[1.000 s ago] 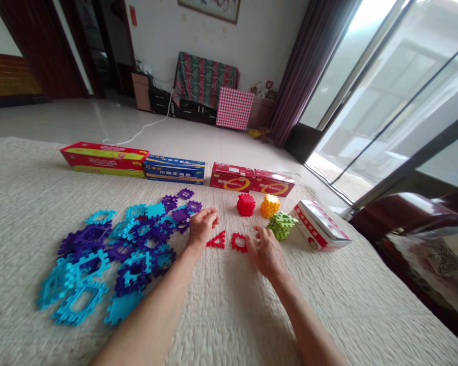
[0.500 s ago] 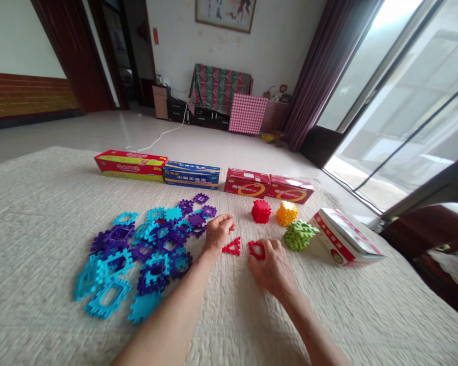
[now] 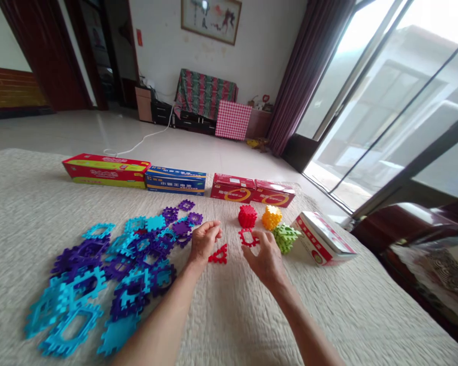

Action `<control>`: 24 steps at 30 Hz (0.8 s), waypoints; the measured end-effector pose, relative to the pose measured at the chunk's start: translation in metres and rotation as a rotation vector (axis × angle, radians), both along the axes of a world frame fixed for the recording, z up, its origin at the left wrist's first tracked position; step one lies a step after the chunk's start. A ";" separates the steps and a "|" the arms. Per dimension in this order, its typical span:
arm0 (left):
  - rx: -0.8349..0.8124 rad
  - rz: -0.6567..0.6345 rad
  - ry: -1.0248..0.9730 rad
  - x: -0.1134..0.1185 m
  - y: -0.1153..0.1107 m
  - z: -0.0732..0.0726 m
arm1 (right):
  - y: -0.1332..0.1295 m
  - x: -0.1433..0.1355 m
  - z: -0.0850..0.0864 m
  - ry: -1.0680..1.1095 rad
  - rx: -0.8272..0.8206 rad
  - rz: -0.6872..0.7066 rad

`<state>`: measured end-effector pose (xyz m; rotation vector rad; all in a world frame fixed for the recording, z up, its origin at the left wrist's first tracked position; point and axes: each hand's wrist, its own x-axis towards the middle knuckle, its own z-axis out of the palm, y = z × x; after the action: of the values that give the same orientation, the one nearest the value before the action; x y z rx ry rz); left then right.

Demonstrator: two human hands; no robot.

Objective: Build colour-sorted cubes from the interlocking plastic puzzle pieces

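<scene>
My left hand [image 3: 205,241] is closed, fingers curled together, just above a red triangular interlocking piece [image 3: 219,254] on the quilted cover. A small bit of red shows beneath its fingertips, too little to name. My right hand [image 3: 267,256] has thumb and fingers at the near right edge of a red square frame piece [image 3: 248,238] with toothed edges. Beyond that piece sits a red stack of pieces [image 3: 247,216], with a yellow stack [image 3: 272,217] to its right. A light green stack [image 3: 286,238] lies right beside my right hand.
Purple pieces [image 3: 80,254] and light blue pieces [image 3: 74,330] are heaped at the left. A red and yellow box [image 3: 107,171], a blue box [image 3: 175,181] and two dark red boxes [image 3: 234,189] line the back. A white and red box [image 3: 324,239] stands right.
My right hand has moved the red square frame piece forward, closer to the red stack. The red triangle has stayed in place. The view has turned slightly right.
</scene>
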<state>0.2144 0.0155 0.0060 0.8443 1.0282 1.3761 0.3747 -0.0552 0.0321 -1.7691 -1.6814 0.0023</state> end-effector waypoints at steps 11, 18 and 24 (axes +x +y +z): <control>-0.029 -0.009 0.037 -0.001 0.000 0.000 | 0.085 0.013 0.015 -0.022 0.099 -0.120; -0.019 -0.013 0.049 -0.001 0.002 -0.004 | 0.101 0.018 0.017 -0.020 0.111 -0.118; -0.033 0.010 0.014 -0.001 0.001 0.000 | 0.061 0.005 0.017 -0.024 0.169 0.051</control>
<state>0.2139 0.0166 0.0056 0.8266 1.0644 1.3595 0.3793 0.0058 0.0493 -1.6070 -1.6914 -0.1347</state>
